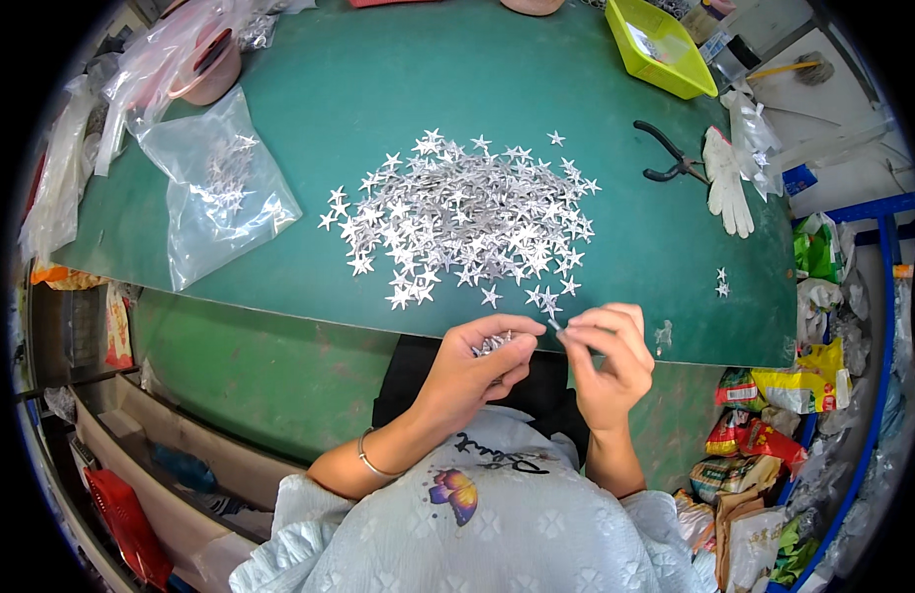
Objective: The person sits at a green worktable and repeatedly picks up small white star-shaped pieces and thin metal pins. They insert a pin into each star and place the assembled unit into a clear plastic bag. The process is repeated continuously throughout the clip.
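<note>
A broad heap of small silver star-shaped pieces [467, 212] lies in the middle of the green table [309, 89]. My left hand [467, 371] is curled around several of these stars [494, 343], which show between thumb and fingers. Just to its right, my right hand [612, 361] pinches one star piece [556, 325] between thumb and forefinger, seen nearly edge-on. Both hands are close together over the table's near edge, below the heap. A few loose stars [548, 299] lie right above the fingertips.
To the left lies a clear plastic bag [215, 232] with stars inside. On the right are black-handled pliers [672, 158], a white glove [726, 188] and two stray stars [721, 282]. A yellow-green basket [665, 74] stands far right; a pink bowl [208, 79] stands far left.
</note>
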Demonstrator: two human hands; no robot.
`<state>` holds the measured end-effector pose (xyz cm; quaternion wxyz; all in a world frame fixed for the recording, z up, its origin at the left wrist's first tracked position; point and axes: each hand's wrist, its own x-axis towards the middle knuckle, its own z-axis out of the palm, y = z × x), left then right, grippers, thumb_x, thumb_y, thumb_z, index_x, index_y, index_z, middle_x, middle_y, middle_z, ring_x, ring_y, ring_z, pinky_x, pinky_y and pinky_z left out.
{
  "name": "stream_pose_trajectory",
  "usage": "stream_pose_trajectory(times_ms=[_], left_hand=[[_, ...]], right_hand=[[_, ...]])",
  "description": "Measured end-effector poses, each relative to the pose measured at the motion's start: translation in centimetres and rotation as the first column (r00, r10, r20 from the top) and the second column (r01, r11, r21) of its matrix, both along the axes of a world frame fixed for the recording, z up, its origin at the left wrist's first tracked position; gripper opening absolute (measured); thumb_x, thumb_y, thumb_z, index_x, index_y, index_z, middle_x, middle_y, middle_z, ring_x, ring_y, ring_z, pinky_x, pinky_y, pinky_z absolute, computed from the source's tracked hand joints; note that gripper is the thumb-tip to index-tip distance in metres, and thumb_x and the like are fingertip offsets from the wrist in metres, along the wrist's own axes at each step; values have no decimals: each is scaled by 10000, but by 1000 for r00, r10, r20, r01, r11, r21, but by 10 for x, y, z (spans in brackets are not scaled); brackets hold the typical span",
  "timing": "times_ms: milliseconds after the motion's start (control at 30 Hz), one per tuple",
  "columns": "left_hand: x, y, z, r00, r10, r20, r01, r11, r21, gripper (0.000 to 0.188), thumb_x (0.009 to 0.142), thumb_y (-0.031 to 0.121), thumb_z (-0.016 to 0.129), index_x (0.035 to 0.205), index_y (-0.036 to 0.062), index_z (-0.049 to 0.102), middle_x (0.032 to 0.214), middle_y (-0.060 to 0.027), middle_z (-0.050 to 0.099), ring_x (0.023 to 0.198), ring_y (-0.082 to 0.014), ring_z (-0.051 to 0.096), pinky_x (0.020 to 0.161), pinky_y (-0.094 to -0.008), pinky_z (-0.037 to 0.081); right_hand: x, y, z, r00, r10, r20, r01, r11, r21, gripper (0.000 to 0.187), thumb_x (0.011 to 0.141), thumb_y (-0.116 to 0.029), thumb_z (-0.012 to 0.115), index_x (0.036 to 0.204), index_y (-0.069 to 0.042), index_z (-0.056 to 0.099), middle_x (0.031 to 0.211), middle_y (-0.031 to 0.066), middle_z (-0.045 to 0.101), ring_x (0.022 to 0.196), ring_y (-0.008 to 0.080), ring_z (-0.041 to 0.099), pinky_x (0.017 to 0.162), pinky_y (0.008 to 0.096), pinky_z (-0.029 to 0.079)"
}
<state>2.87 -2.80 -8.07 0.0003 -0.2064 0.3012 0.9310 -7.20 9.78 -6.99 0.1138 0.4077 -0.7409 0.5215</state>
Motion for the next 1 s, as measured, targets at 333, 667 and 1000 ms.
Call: stream_pose_trajectory(times_ms=[333, 667, 1000], left_hand=[[6, 3, 8, 998, -14, -59, 9, 996, -89, 154, 860, 69, 573, 982, -24, 588, 711, -15, 492, 543, -56, 383, 424, -180, 251], [6, 4, 9, 997, 3, -82, 4, 997, 79, 144, 865, 79, 584, 961, -26, 602, 697, -10, 504, 554, -49, 394, 421, -179, 248], [4, 7, 15, 993, 66, -94, -77, 990, -116, 215, 823, 42, 619, 1032, 3, 590, 750, 26, 539, 547, -19, 413, 431, -160, 275]], right_hand=[[10, 4, 4, 972, 66, -227, -65, 998, 9, 206, 554, 40, 713, 743, -21, 660, 799, 72, 622, 727, 226, 547, 636, 326, 406], [14, 4, 2, 996, 63, 63, -58, 995, -79, 186, 615, 67, 713, 778, 29, 631, 753, 102, 621, 711, 235, 545, 653, 306, 435], [21, 5, -2, 858, 177, 483, -76, 972, -221, 90, 723, 60, 655, 808, 53, 623, 796, 115, 625, 774, 212, 544, 697, 286, 427]])
